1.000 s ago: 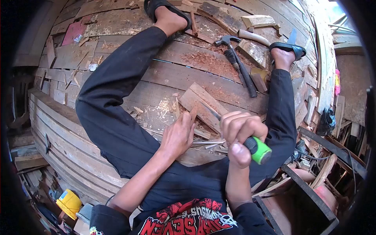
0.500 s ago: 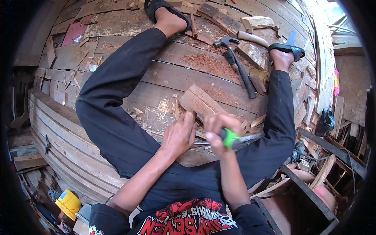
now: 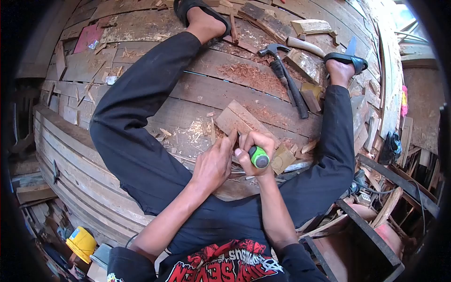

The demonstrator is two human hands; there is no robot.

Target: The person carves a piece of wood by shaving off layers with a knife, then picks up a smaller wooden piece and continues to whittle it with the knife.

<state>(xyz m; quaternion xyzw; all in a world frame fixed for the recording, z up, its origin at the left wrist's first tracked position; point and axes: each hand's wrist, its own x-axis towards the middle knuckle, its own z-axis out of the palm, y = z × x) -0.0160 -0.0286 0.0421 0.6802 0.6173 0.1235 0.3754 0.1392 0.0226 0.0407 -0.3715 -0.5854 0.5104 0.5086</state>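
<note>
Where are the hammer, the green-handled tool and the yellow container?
hammer [image 3: 287,80], head view, on its dark handle.
green-handled tool [image 3: 259,157], head view, on the green butt end.
yellow container [image 3: 83,243], head view, on its side.

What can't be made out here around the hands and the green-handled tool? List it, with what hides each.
Head view, the only one:
- Blade of the green-handled tool: hidden behind the right hand.
- Lower end of the wood piece: covered by the left hand.
- Contact between blade and wood: blocked by both hands.
- Hammer: head clear, handle end merges with scraps.
- Frame corners: blacked out by the lens rim.
</note>
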